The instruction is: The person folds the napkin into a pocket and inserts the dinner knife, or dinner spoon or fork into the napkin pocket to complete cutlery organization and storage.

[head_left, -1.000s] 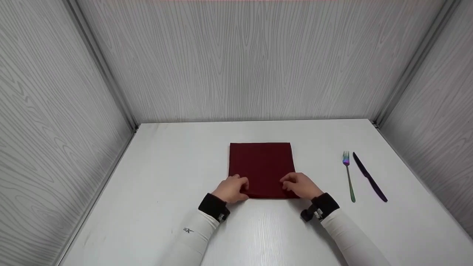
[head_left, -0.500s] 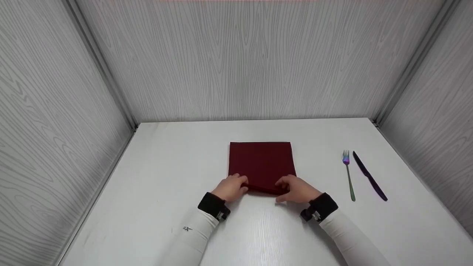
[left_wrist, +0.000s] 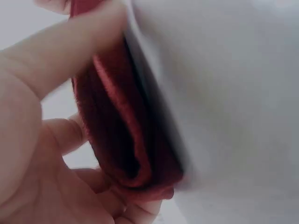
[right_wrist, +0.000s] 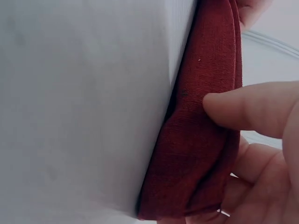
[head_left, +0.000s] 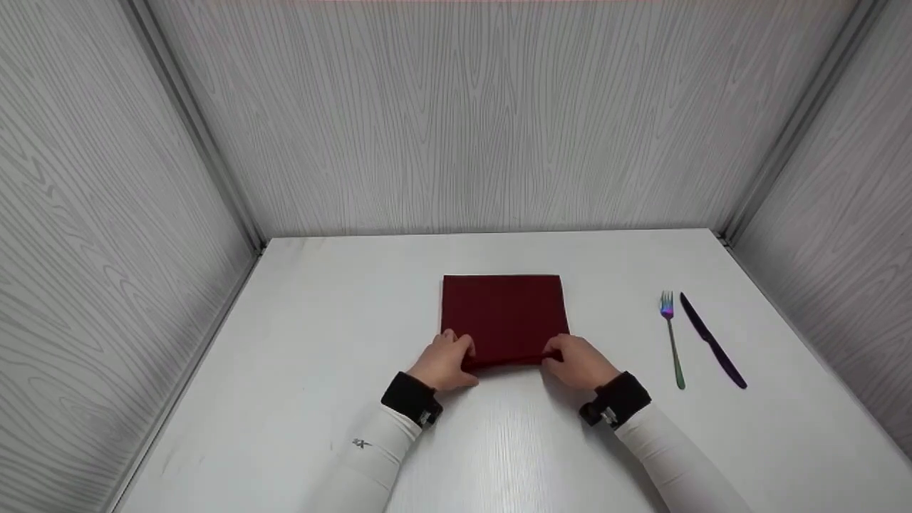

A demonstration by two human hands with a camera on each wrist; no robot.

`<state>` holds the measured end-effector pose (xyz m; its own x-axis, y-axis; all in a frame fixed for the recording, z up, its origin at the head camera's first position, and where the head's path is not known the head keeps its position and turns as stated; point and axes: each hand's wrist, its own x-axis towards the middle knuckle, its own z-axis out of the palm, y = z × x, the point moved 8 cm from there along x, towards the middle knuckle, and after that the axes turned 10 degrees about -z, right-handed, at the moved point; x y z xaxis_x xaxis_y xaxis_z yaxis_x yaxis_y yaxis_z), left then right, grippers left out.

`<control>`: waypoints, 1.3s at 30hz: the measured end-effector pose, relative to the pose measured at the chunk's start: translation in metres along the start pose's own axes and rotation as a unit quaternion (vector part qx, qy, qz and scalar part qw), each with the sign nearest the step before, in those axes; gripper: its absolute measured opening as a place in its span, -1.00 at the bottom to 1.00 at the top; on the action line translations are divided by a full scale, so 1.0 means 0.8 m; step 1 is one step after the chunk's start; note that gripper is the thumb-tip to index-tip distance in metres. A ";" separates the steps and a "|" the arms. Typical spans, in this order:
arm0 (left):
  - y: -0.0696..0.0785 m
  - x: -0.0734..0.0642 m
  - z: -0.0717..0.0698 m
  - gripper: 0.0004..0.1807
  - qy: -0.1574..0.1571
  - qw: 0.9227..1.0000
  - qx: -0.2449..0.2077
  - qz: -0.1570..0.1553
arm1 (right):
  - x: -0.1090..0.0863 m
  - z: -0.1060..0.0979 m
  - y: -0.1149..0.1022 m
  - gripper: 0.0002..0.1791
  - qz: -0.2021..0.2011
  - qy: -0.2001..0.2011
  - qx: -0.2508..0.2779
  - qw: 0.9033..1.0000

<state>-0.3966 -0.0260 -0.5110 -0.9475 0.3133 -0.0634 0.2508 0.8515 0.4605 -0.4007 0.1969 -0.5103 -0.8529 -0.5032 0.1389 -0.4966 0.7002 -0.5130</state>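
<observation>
**Dark red cloth (head_left: 504, 313) gripped along its near edge by both hands**

In the head view, the folded cloth lies flat on the white table (head_left: 342, 320), its near edge slightly raised. The left hand (head_left: 443, 362) is at the cloth's near left corner, knuckles up, fingers bent over the edge. The right hand (head_left: 581, 362) mirrors it at the near right corner, thumb and index finger meeting on the edge. The forearms, in white sleeves (head_left: 381, 445), slant inward toward the cloth from its near side, and each wrist wears a black band (head_left: 624, 396). To the right of the cloth, well apart from it, lies a fork (head_left: 672, 338), tines pointing away from the person; just beyond the fork, farther from the cloth, a dark knife (head_left: 712, 340) lies at a slant.

In the left wrist view, the cloth's end shows as a loop of several layers. The left thumb (left_wrist: 51, 51), blurred, reaches across one side of the cloth, while the other fingers bend behind and around its end, so the hand pinches the layers between them.

In the right wrist view, the tip of the right thumb (right_wrist: 252, 105) presses on the face of the folded edge. The remaining fingers are partly hidden behind the cloth, pinching its layers against the thumb.
</observation>
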 end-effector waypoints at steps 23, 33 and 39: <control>-0.048 0.006 -0.032 -0.71 -0.013 0.997 -0.075 -0.015 | 0.000 -0.005 0.018 -0.94 0.021 0.002 0.044 0.999; -0.054 0.006 -0.035 -0.77 -0.025 0.995 -0.100 -0.012 | -0.005 -0.023 0.014 -0.85 -0.049 -0.018 -0.019 0.998; -0.055 0.003 -0.040 -0.85 -0.030 0.994 -0.109 0.006 | -0.007 -0.028 0.023 -0.85 -0.029 -0.031 0.021 0.999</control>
<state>-0.4163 -0.0757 -0.5031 -0.9293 0.3534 -0.1070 0.2067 0.7381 0.6422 -0.4089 0.2241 -0.5017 -0.8111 -0.5731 0.1166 -0.5357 0.6479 -0.5416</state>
